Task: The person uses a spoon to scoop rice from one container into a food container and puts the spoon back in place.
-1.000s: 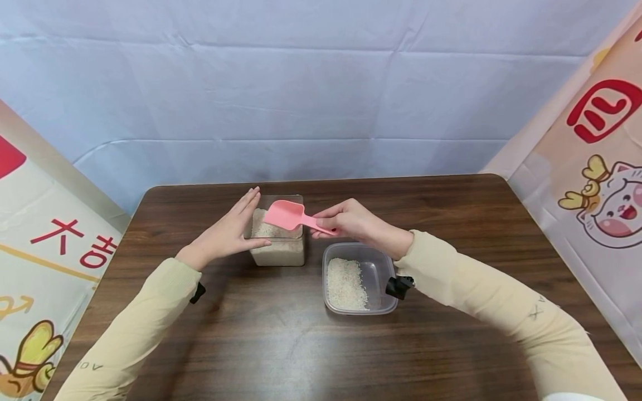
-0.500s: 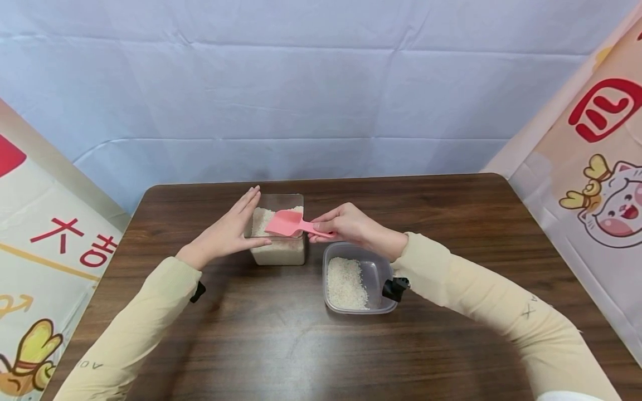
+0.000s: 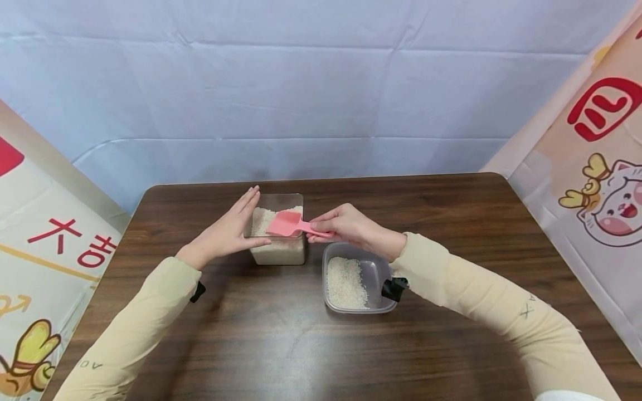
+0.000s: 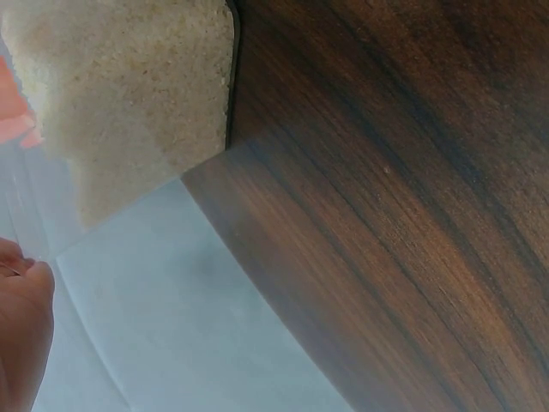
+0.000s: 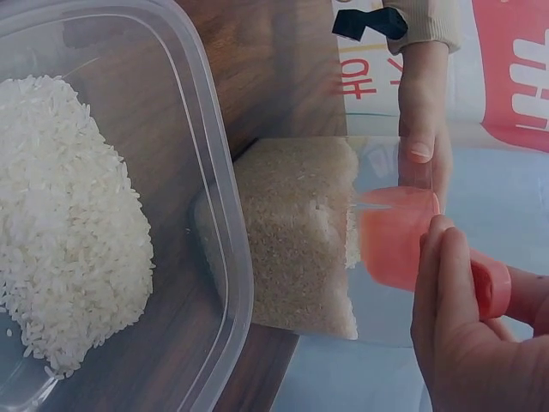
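A tall clear square container, well filled with rice, stands toward the back of the table. My left hand touches its left side, fingers straight and thumb along the front rim. My right hand pinches the handle of a pink scoop between thumb and fingers. The scoop's blade is inside the container's mouth, its front end at the rice surface. Just right and nearer stands a shallow clear plastic tub with a heap of rice on its left side.
Both containers rest on a dark wood-grain table. A pale cloth hangs behind its far edge. Printed banners flank the left and right sides. My right wrist's black camera hangs over the tub's right rim.
My right hand has lowered the scoop from above the tall container down to its rice, then barely moved in the last half second. My left hand has stayed in place.
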Motion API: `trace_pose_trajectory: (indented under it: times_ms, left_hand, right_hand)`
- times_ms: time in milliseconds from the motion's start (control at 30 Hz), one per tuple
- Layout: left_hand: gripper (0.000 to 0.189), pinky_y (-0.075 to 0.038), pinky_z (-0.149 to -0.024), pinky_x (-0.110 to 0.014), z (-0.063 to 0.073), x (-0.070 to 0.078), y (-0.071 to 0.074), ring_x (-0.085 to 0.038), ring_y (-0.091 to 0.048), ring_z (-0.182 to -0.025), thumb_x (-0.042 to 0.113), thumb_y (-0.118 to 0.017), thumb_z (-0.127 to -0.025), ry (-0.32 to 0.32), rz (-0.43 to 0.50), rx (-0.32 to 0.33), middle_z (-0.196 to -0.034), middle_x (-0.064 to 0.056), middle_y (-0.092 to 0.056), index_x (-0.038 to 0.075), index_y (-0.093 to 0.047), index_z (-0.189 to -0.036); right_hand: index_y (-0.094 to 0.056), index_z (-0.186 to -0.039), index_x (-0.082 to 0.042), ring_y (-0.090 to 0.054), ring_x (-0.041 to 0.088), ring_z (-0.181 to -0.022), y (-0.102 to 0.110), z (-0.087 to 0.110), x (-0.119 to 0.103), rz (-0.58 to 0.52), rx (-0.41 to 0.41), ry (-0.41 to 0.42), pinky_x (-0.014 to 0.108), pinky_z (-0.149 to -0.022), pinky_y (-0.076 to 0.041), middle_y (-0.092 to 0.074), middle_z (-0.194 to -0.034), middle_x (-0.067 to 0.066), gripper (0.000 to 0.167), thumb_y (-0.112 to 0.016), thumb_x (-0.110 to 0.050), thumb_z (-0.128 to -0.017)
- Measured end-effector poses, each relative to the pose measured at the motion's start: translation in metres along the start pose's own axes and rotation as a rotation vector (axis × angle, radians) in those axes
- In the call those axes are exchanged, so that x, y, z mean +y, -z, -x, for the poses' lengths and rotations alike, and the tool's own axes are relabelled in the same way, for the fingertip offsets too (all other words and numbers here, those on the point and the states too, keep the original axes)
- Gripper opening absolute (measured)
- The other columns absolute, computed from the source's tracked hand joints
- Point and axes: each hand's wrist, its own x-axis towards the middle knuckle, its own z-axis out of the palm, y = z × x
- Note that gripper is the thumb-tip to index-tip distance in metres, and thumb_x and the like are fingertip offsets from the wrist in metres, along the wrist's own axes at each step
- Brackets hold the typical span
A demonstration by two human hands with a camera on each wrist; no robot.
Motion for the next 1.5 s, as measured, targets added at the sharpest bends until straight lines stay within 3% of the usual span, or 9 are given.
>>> trace_pose_trajectory:
  times_ms: [700, 967, 1200, 1500]
  left_hand:
    - [0.107, -0.019, -0.108, -0.044, 0.000, 0.000, -0.002, -0.024, -0.002, -0.139, 0.055, -0.065, -0.076, -0.012, -0.015, 0.008, -0.152, -0.012, -0.001, -0.004, -0.008, -0.144]
    - [0.106, -0.021, -0.107, -0.043, 0.001, 0.000, -0.002, -0.020, -0.001, -0.139, 0.055, -0.064, -0.077, 0.009, -0.009, 0.006, -0.153, -0.007, 0.003, -0.003, -0.008, -0.144]
    - [0.107, -0.022, -0.107, -0.043, 0.001, 0.000, -0.001, -0.021, -0.003, -0.139, 0.056, -0.064, -0.076, 0.018, -0.007, -0.003, -0.153, -0.006, 0.005, -0.002, -0.007, -0.144]
    - [0.106, -0.024, -0.106, -0.042, 0.003, 0.003, 0.004, -0.021, -0.004, -0.139, 0.060, -0.060, -0.077, 0.031, -0.018, -0.040, -0.153, -0.005, 0.005, 0.002, -0.002, -0.145]
  right_hand:
    - [-0.050, -0.114, 0.022, -0.065, 0.014, -0.064, 0.000, 0.002, -0.002, 0.071, -0.003, 0.033, 0.027, -0.075, -0.051, -0.063, -0.077, 0.014, 0.031, -0.049, 0.003, -0.090]
    - [-0.051, -0.115, 0.020, -0.066, 0.016, -0.068, 0.003, 0.006, -0.003, 0.095, -0.010, 0.052, 0.030, -0.077, -0.051, -0.064, -0.077, 0.013, 0.033, -0.050, -0.003, -0.092]
    - [-0.053, -0.115, 0.017, -0.065, 0.016, -0.072, 0.010, 0.007, -0.004, 0.164, 0.007, 0.062, 0.035, -0.081, -0.050, -0.065, -0.076, 0.010, 0.034, -0.051, -0.008, -0.093]
    - [-0.057, -0.110, 0.016, -0.064, 0.011, -0.068, 0.019, 0.008, -0.001, 0.341, 0.060, 0.103, 0.025, -0.068, -0.053, -0.067, -0.087, 0.019, 0.030, -0.052, -0.008, -0.092]
